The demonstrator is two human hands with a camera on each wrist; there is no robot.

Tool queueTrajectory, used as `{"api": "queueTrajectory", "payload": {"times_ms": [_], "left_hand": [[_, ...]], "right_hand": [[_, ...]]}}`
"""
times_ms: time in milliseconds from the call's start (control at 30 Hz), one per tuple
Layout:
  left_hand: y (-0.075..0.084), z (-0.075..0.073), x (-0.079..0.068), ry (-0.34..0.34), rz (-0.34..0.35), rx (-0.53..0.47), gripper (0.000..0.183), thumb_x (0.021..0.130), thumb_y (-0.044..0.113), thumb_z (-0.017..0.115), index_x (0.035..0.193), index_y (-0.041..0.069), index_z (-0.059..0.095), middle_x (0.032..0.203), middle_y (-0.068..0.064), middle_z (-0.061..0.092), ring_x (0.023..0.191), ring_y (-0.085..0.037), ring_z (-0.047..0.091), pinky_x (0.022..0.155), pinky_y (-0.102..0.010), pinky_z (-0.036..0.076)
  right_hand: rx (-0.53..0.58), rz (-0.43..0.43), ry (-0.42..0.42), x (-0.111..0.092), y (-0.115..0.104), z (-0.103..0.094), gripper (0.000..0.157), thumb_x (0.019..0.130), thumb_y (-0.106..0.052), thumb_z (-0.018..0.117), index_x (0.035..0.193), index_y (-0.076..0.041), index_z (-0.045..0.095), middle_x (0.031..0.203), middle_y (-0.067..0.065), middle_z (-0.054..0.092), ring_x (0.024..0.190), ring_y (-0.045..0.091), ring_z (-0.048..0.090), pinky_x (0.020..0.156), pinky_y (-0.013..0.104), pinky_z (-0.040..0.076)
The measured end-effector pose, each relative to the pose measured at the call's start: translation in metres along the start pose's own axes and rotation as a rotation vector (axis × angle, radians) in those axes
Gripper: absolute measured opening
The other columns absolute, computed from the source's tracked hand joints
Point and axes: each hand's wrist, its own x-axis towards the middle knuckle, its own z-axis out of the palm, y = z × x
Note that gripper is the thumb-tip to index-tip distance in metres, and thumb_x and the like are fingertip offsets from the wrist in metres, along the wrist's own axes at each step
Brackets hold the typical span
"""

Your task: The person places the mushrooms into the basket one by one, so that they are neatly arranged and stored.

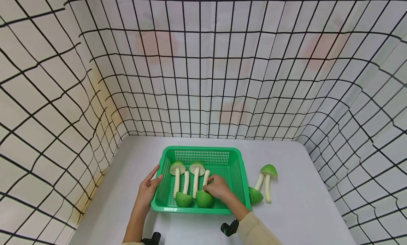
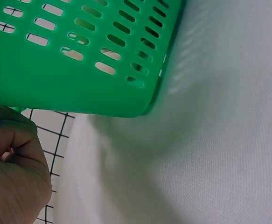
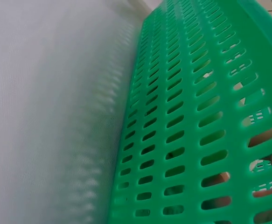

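Observation:
A green plastic basket (image 1: 203,210) with slotted walls stands on the white surface. My left hand (image 1: 147,188) holds its left rim; in the left wrist view the left hand's curled fingers (image 2: 12,135) are at the rim. Inside the basket, several toy mushrooms with green caps and white stems lie in a row, heads alternating. My right hand (image 1: 219,187) reaches over the basket and pinches the stem of the rightmost mushroom (image 1: 204,199), whose cap points toward me. The right wrist view shows mostly the basket's outer wall (image 3: 175,107), which hides most of that hand.
Two more mushrooms lie right of the basket: one with its cap (image 1: 255,195) against the basket's side, another with its cap (image 1: 269,170) pointing away. Black wire mesh (image 1: 213,79) encloses the back and both sides, in front of pale cloth.

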Motion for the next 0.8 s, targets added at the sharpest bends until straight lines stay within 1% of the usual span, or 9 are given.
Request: {"api": "queueTrajectory", "payload": {"times_ms": [100, 267, 400, 533, 633, 733, 800], "left_hand": [[-0.0008, 0.0010, -0.0005, 0.001, 0.005, -0.005, 0.055, 0.100, 0.039, 0.068, 0.151, 0.039, 0.050, 0.074, -0.001, 0.058, 0.068, -0.015, 0.057, 0.060, -0.026, 0.048], [-0.0024, 0.0019, -0.0018, -0.006, 0.018, -0.020, 0.055, 0.101, 0.038, 0.068, 0.152, 0.037, 0.050, 0.074, -0.002, 0.057, 0.068, -0.016, 0.057, 0.060, -0.026, 0.049], [-0.0026, 0.0021, -0.0028, -0.005, 0.019, -0.022, 0.055, 0.101, 0.038, 0.067, 0.153, 0.037, 0.049, 0.080, -0.006, 0.062, 0.072, -0.018, 0.060, 0.062, -0.027, 0.052], [-0.0021, 0.0021, -0.0027, 0.003, 0.012, -0.018, 0.054, 0.101, 0.038, 0.067, 0.152, 0.038, 0.050, 0.085, -0.011, 0.065, 0.076, -0.020, 0.061, 0.064, -0.028, 0.052], [-0.0007, 0.0022, -0.0023, 0.003, 0.011, -0.013, 0.054, 0.100, 0.039, 0.068, 0.151, 0.039, 0.051, 0.094, -0.015, 0.069, 0.081, -0.022, 0.063, 0.066, -0.028, 0.053], [0.0003, 0.0020, -0.0013, 0.003, 0.016, -0.009, 0.053, 0.100, 0.039, 0.067, 0.151, 0.039, 0.051, 0.105, -0.020, 0.071, 0.086, -0.025, 0.066, 0.069, -0.029, 0.055], [0.0003, 0.0018, -0.0008, 0.006, 0.018, -0.006, 0.053, 0.101, 0.039, 0.067, 0.151, 0.039, 0.051, 0.107, -0.021, 0.071, 0.087, -0.027, 0.066, 0.069, -0.029, 0.056]], "right_hand": [[-0.015, 0.007, -0.015, 0.0014, 0.0015, 0.0016, 0.041, 0.089, -0.017, 0.075, 0.121, 0.003, 0.061, 0.093, 0.010, 0.067, 0.077, 0.020, 0.061, 0.063, 0.033, 0.047], [-0.040, 0.011, -0.023, 0.0032, 0.0009, 0.0031, 0.041, 0.091, -0.018, 0.075, 0.123, 0.005, 0.062, 0.095, 0.011, 0.068, 0.081, 0.021, 0.064, 0.066, 0.035, 0.050], [-0.050, 0.000, -0.031, 0.0045, 0.0004, 0.0039, 0.043, 0.092, -0.020, 0.074, 0.124, 0.005, 0.062, 0.102, 0.013, 0.069, 0.085, 0.022, 0.065, 0.069, 0.037, 0.052], [-0.056, -0.019, -0.043, 0.0057, 0.0009, 0.0040, 0.043, 0.093, -0.022, 0.073, 0.125, 0.006, 0.062, 0.105, 0.014, 0.068, 0.087, 0.022, 0.064, 0.069, 0.036, 0.052], [-0.059, -0.025, -0.046, 0.0068, 0.0014, 0.0027, 0.043, 0.095, -0.024, 0.071, 0.124, 0.007, 0.062, 0.102, 0.014, 0.068, 0.085, 0.021, 0.064, 0.069, 0.035, 0.051], [-0.062, -0.027, -0.044, 0.0081, 0.0019, 0.0013, 0.043, 0.096, -0.025, 0.069, 0.124, 0.007, 0.063, 0.106, 0.015, 0.068, 0.088, 0.021, 0.064, 0.071, 0.036, 0.052], [-0.064, -0.031, -0.045, 0.0080, 0.0018, 0.0006, 0.042, 0.097, -0.026, 0.069, 0.123, 0.006, 0.064, 0.109, 0.017, 0.068, 0.091, 0.022, 0.064, 0.073, 0.038, 0.053]]}}
